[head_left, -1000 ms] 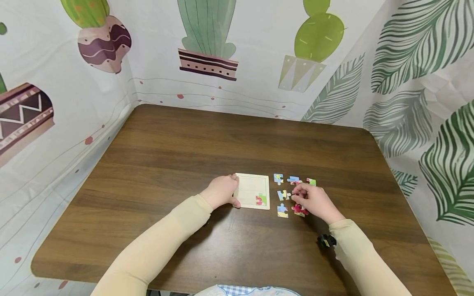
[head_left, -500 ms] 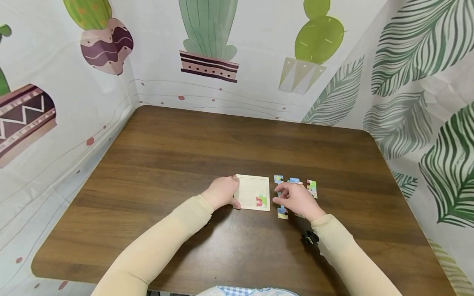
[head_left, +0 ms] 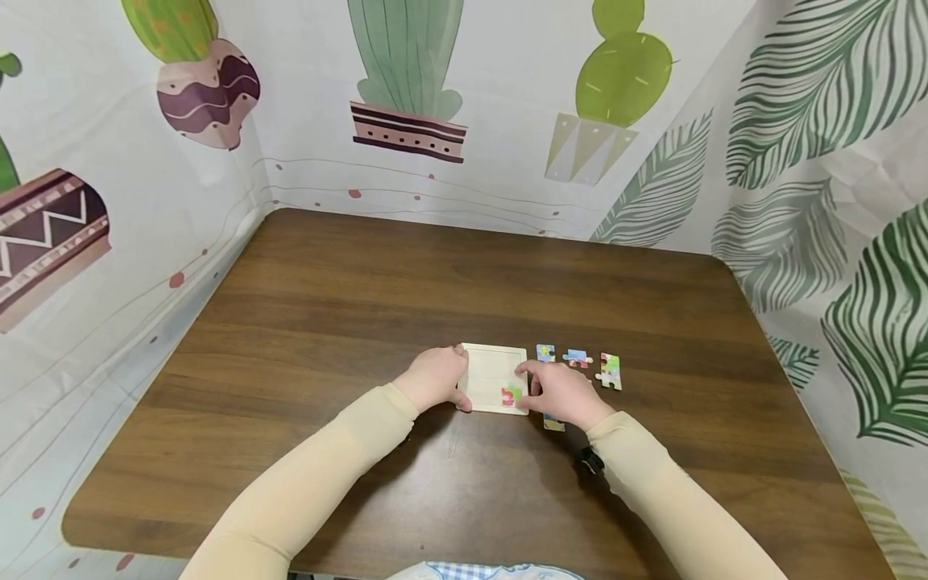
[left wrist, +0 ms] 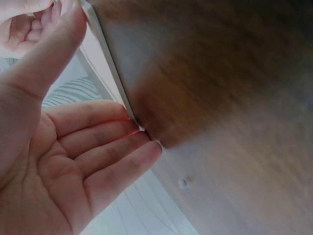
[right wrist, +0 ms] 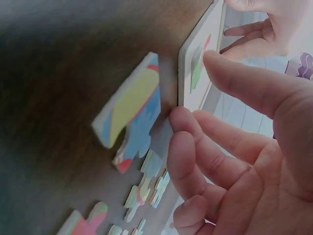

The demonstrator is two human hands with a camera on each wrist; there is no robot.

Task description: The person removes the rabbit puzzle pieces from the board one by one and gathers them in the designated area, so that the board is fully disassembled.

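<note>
A pale square puzzle tray (head_left: pixel 482 380) lies on the brown table, with one red-and-green puzzle piece (head_left: pixel 511 395) in its lower right corner. My left hand (head_left: pixel 435 377) holds the tray's left side, thumb at the near corner and fingers toward the far one. Over the tray's right edge is my right hand (head_left: pixel 564 392). Its thumb overlaps the tray piece in the right wrist view, and its fingertips (right wrist: pixel 181 117) are right at the tray's edge. Nothing shows between its thumb and fingers. A blue-and-yellow puzzle piece (right wrist: pixel 134 110) lies beside that hand, partly covered by it in the head view.
More loose pieces lie right of the tray: a blue one with a yellow mark (head_left: pixel 545 352), a blue-and-pink one (head_left: pixel 577 358) and a green-and-white one (head_left: pixel 611 371). A patterned cloth backdrop (head_left: pixel 507 121) stands behind the table (head_left: pixel 406 266).
My right hand has moved left from above the loose pieces to the tray's right edge, uncovering the green-and-white piece. My left hand stays on the tray.
</note>
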